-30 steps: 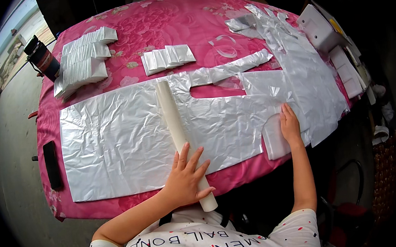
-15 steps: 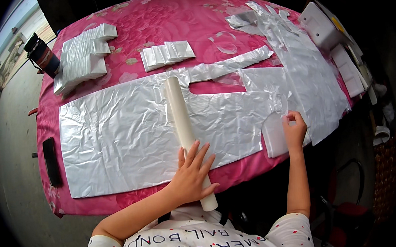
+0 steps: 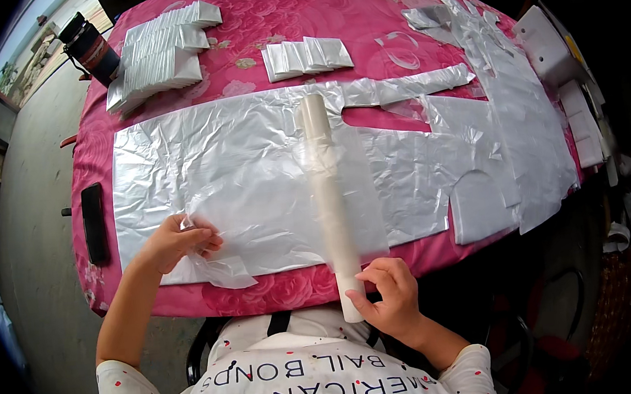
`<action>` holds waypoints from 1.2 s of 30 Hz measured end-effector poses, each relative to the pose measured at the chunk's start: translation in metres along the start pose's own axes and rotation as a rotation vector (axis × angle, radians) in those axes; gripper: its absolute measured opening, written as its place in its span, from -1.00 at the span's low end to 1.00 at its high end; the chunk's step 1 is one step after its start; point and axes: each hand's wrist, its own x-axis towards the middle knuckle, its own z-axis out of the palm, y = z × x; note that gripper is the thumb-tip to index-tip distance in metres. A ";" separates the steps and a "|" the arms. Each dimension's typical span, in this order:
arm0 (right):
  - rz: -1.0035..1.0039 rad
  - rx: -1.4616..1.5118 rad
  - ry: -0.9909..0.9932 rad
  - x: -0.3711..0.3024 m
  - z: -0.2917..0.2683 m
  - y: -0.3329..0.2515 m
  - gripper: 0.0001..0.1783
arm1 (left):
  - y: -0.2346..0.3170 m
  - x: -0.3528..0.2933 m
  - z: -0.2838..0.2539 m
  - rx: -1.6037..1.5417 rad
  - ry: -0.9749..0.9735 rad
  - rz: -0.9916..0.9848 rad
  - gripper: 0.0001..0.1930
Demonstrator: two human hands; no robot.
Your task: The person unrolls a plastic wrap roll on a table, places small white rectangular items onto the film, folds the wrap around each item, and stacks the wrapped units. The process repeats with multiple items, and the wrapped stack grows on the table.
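My left hand (image 3: 178,244) is closed on the crumpled edge of a thin clear plastic sheet (image 3: 258,224). This sheet stretches rightward across a pale roll or tube (image 3: 340,232) and reaches past its far side. The roll lies lengthwise from me over a large spread of silvery plastic bags (image 3: 149,166), its near end jutting past the table edge. At that near end my right hand (image 3: 393,294) has its thumb and bent fingers on the roll. A stack of folded clear plastic (image 3: 478,209) rests to the right.
A pink floral cloth (image 3: 277,20) covers the table. Folded silvery packets (image 3: 157,61) stand in rows at far left, with a smaller row (image 3: 307,56) at centre. There are also a dark bottle (image 3: 91,51), a black phone-like slab (image 3: 94,224), white boxes (image 3: 545,38) and plastic scraps (image 3: 431,18).
My left hand has left the roll and moved left, now gripping the clear sheet. My right hand has come from the folded stack to the roll's near end. The sheet now lies over the roll.
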 end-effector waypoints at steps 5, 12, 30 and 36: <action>0.464 -0.100 -0.200 -0.020 0.005 0.003 -0.49 | 0.013 -0.030 -0.072 0.300 0.208 -0.041 -0.82; 0.647 0.091 -0.422 -0.015 0.006 0.000 -0.51 | 0.051 -0.033 -0.071 1.447 0.634 0.189 -0.60; 0.728 0.157 -0.578 -0.013 -0.008 0.013 -0.44 | -0.036 0.077 0.161 1.242 0.208 0.958 -0.37; 0.556 0.304 -0.312 0.057 0.001 0.032 -0.47 | -0.038 0.077 0.161 1.383 0.265 0.954 -0.33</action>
